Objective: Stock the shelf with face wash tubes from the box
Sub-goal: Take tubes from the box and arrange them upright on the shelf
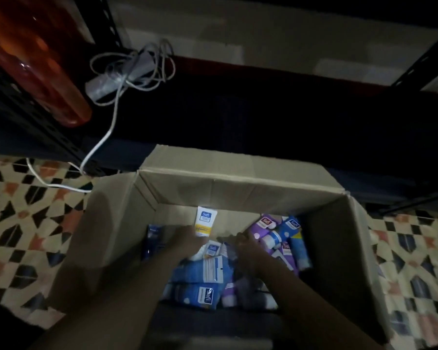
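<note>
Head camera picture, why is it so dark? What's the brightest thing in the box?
In the head view the light is dim: the left hand and right hand are dark, blurry shapes; the white and yellow tube is brightest in the box; the shelf is almost black.

- Box (pixel 238 190): plain brown cardboard, no print on the flaps in view.
- White tube (pixel 205 221): white body, yellow band low down, blue logo patch with white lettering.
- Blue tubes (pixel 195 294): mid-blue with pale dots, navy logo patch, one with a white label panel.
- Purple tubes (pixel 261 227): lilac and purple, darker logo patch with white lettering.
- Dark tube (pixel 153 238): navy.
- Floor (pixel 23 215): cream ground with a repeating geometric pattern in black, grey-blue and terracotta.
- Cable (pixel 106 132): white.
- Power strip (pixel 111 82): pale grey.
- Container (pixel 36 59): translucent orange-red.
- Shelf frame (pixel 48 137): black.
- Shelf board (pixel 238 29): pale beige.
</note>
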